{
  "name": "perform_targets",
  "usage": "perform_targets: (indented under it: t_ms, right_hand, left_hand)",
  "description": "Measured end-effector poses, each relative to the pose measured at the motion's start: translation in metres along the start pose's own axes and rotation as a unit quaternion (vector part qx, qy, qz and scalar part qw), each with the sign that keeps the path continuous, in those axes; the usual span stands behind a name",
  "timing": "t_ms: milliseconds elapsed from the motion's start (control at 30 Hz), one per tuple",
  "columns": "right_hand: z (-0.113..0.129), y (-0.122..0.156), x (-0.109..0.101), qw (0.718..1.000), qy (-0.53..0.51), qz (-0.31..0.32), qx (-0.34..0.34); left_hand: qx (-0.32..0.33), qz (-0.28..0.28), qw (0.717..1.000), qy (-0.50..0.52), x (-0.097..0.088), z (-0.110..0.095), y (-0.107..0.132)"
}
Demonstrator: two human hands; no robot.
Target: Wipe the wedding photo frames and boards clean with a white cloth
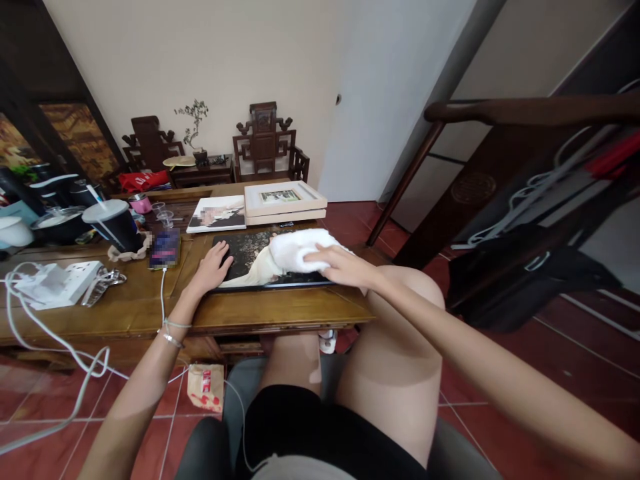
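A dark photo panel (245, 252) showing a figure in a long white dress lies flat along the front edge of the wooden table. My left hand (214, 268) rests on its left end with the fingers spread, holding nothing. Over the panel's right part, my right hand (343, 265) grips a bunched white cloth (300, 250) and presses it onto the picture. The cloth hides much of the panel's right side. Just behind the panel sit a smaller photo panel (217, 213) and a stack of pale framed pictures (285, 200).
To the left stand a dark cup with a straw (113, 227), a phone (164, 249) on a charging cable and a white power strip (67, 283). Cables hang over the table (280, 308) edge. A paper bag (206, 387) is on the floor. A wooden chair (465, 180) stands at the right.
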State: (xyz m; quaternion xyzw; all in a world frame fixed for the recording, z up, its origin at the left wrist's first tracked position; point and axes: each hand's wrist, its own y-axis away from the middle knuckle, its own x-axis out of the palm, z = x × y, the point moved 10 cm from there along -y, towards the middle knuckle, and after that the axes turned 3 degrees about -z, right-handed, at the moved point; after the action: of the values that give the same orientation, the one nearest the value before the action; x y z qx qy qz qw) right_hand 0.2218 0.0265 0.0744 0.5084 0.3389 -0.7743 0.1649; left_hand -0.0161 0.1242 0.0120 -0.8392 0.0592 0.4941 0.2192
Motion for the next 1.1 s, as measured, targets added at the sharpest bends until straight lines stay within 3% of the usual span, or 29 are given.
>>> perform_targets:
  t_ms: [167,300,433,600,733,867,1100]
  right_hand:
    - [-0.065,-0.055,0.011,0.999,-0.011,-0.027,0.04]
    - [-0.079,-0.061,0.015,0.999,-0.008,-0.032,0.041]
    - [-0.058,-0.024,0.026,0.999,0.019,0.007,0.026]
    - [0.004,0.043,0.019,1.0,0.003,0.027,-0.011]
    - [0.042,0.059,0.009,0.998,-0.007,0.06,-0.009]
    - [0.039,0.028,0.002,0.999,-0.006,0.033,-0.019]
    - [-0.036,-0.054,0.018,0.999,0.034,-0.001,0.002]
  left_hand:
    - [0.005,0.0,1.0,0.004,-0.001,0.001,0.0]
    - [0.011,-0.012,1.0,0.004,-0.005,0.0,0.0]
    - [0.016,-0.022,1.0,0.001,-0.006,-0.001,-0.001]
    - [0.013,-0.016,1.0,-0.017,-0.002,-0.002,-0.003]
    - [0.004,0.002,1.0,-0.02,0.002,-0.001,-0.003]
    - [-0.004,0.012,1.0,-0.015,0.004,0.001,-0.002]
    - [0.004,0.005,1.0,0.0,0.0,0.0,0.0]
